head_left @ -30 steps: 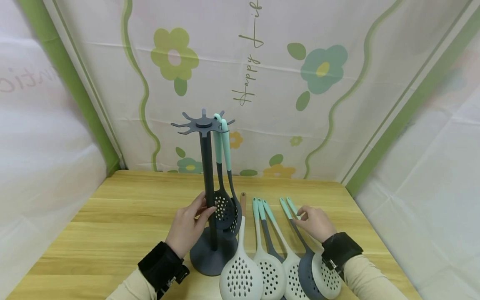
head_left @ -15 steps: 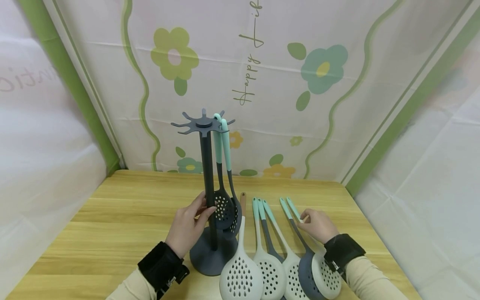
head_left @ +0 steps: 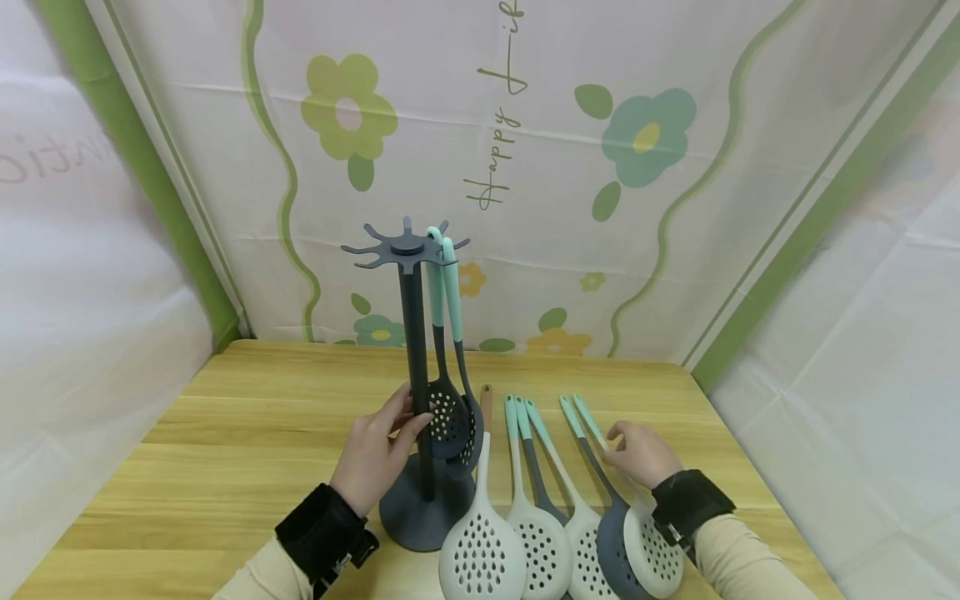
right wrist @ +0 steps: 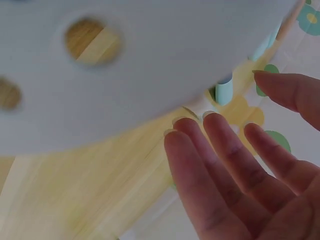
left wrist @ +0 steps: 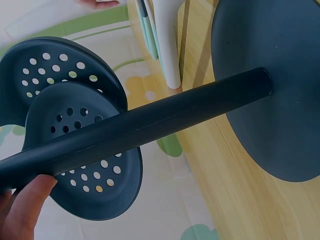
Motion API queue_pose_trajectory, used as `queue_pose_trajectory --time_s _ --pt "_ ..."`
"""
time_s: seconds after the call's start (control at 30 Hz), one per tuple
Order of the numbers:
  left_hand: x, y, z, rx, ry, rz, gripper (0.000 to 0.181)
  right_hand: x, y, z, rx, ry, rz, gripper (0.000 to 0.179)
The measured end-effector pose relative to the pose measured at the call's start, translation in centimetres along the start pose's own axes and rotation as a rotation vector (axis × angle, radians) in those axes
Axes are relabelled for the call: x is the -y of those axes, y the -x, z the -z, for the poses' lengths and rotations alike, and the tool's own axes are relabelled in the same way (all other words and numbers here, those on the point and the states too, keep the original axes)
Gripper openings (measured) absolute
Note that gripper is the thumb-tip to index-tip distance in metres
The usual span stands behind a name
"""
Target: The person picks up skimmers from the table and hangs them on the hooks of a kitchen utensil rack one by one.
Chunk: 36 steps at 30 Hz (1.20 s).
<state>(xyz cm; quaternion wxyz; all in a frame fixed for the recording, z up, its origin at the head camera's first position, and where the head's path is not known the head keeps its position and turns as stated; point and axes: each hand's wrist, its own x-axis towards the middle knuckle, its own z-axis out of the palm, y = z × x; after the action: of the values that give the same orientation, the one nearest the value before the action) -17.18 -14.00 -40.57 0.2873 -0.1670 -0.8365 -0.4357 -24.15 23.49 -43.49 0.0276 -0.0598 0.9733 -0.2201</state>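
Observation:
My left hand (head_left: 375, 450) grips the pole of a dark utensil stand (head_left: 415, 350), thumb on the near side. Two dark perforated skimmers (head_left: 448, 417) with mint handles hang from hooks on its right, seen behind the pole (left wrist: 150, 120) in the left wrist view. My right hand (head_left: 643, 454) is at the handle of the rightmost white skimmer (head_left: 660, 554), which lies on the table. In the right wrist view its fingers (right wrist: 232, 165) are loosely bent with the thumb apart. The skimmer's pale head (right wrist: 150, 60) looms blurred in front of them.
Between the stand and my right hand lie a white slotted spoon (head_left: 482, 554) with a brown handle tip, several white skimmers (head_left: 540, 550), and a dark ladle-like utensil (head_left: 618, 542). A floral curtain (head_left: 450, 125) stands behind the wooden table (head_left: 247, 433).
My right hand has shifted slightly right and down along the rightmost skimmer's handle. The left hand and the stand stay where they were.

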Motion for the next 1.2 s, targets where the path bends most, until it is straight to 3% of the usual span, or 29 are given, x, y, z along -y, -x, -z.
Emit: queue_pose_trajectory --time_s 1.2 --pt "0.0 0.0 0.0 -0.005 0.006 -0.016 0.039 -1.1 0.2 -0.8 0.054 0.046 -0.022 0.039"
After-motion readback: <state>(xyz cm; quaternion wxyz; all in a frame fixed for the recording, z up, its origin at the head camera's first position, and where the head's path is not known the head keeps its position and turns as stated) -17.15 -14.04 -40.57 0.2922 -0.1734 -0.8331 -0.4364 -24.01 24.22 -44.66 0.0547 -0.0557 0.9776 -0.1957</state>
